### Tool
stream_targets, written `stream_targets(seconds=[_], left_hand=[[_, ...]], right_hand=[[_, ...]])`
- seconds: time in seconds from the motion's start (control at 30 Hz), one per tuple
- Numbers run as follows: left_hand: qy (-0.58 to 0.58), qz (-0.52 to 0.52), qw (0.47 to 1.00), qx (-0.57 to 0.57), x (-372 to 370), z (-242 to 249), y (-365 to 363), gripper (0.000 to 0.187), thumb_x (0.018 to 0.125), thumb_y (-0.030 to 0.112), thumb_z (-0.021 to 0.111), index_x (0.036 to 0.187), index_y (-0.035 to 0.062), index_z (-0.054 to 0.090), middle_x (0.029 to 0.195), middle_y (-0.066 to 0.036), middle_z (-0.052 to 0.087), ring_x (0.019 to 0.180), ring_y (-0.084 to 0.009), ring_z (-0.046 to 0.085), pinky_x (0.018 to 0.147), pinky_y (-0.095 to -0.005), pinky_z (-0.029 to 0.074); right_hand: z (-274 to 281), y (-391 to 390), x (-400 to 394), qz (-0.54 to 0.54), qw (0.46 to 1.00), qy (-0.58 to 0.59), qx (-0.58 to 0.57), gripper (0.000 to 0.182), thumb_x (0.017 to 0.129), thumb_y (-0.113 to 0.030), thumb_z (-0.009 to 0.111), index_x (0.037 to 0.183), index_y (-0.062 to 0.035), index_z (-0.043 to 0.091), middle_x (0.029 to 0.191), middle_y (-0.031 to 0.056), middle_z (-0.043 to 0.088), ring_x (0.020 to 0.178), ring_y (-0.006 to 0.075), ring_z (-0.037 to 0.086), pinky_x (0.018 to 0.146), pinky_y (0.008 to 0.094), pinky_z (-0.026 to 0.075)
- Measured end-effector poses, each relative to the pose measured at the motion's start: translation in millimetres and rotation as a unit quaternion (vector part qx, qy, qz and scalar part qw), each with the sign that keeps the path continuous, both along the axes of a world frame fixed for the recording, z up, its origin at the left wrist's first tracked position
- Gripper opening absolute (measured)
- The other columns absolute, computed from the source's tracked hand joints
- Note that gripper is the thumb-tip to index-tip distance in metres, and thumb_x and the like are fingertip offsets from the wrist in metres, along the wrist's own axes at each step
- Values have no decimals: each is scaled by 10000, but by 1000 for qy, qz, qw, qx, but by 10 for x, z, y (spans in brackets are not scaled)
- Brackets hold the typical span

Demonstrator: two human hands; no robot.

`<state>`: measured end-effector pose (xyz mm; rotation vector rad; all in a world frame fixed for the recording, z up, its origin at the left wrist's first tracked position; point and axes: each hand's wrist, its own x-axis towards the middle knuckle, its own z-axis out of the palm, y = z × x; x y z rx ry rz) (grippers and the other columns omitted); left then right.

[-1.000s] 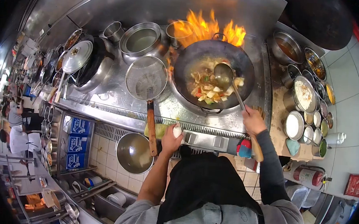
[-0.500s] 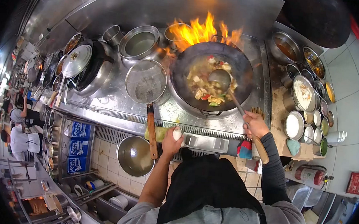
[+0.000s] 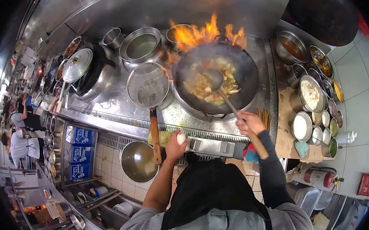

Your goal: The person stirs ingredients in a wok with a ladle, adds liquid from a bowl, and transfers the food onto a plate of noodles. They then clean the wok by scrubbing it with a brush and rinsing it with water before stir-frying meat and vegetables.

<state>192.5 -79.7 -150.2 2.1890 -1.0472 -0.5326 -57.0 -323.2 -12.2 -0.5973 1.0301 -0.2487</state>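
My right hand (image 3: 251, 123) is closed around the long handle of a ladle (image 3: 232, 106), with the wooden end sticking out below my fist. The bowl of the ladle is down among the food (image 3: 218, 92), light chunks with bits of green, in a black wok (image 3: 249, 70). Steam blurs the food. Flames (image 3: 207, 33) rise behind the wok's far rim. At the stove's front edge, my left hand (image 3: 174, 147) is closed on a small white bundle (image 3: 181, 137), perhaps a cloth. Beside that hand, a round mesh strainer (image 3: 148, 84) lies with its wooden handle over the edge.
Left of the wok stand a pot of liquid (image 3: 140, 48) and a lidded pot (image 3: 77, 65). Several seasoning bowls (image 3: 302, 126) and a bowl of white food (image 3: 310, 96) line the right counter. A large pot (image 3: 139, 161) sits below the edge. Other people (image 3: 20, 142) are far left.
My right hand has moved a little left and the ladle's bowl has shifted left in the wok. The food is stirred and more blurred by steam. My left hand stays in place.
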Motion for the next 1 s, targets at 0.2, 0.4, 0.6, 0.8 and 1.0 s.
stream_targets(seconds=[0.2, 0.4, 0.6, 0.8, 1.0], left_hand=[[-8, 2, 1000, -9, -5, -4, 3, 546, 806, 310, 682, 1278, 90, 518, 1205, -193, 584, 1092, -395, 574, 914, -455, 465], [11, 0, 1000, 5, 4, 4, -3, 546, 809, 324, 684, 1276, 91, 524, 1206, -189, 584, 1096, -388, 574, 921, -447, 463], [9, -5, 1000, -9, 13, -19, 3, 547, 809, 326, 683, 1270, 78, 523, 1199, -195, 585, 1094, -389, 574, 929, -445, 460], [17, -11, 999, -32, 17, 15, 16, 530, 805, 311, 674, 1255, 73, 525, 1166, -205, 597, 1073, -397, 580, 909, -457, 464], [15, -1, 1000, -17, -1, 23, 7, 538, 802, 314, 672, 1259, 74, 520, 1141, -205, 610, 1052, -406, 588, 897, -459, 468]], right_hand=[[-246, -86, -267, 197, 796, 287, -495, 436, 949, -239, 527, 1318, -6, 523, 858, 244, 658, 647, 362, 627, 608, 424, 522], [-467, 98, 470, 54, 857, 205, -469, 403, 966, -212, 523, 1337, -54, 513, 740, 174, 614, 557, 299, 572, 526, 418, 486], [133, 210, -199, 8, 999, 36, -39, 410, 989, -186, 524, 1389, -120, 464, 648, 14, 491, 412, 93, 396, 344, 290, 360], [-445, 11, -208, 149, 694, 307, -634, 421, 924, -184, 520, 1305, -5, 506, 828, 287, 636, 778, 451, 625, 704, 500, 502], [-465, 176, 517, 20, 963, 108, -247, 360, 970, -212, 527, 1285, -40, 503, 685, 122, 590, 463, 226, 533, 432, 404, 435]])
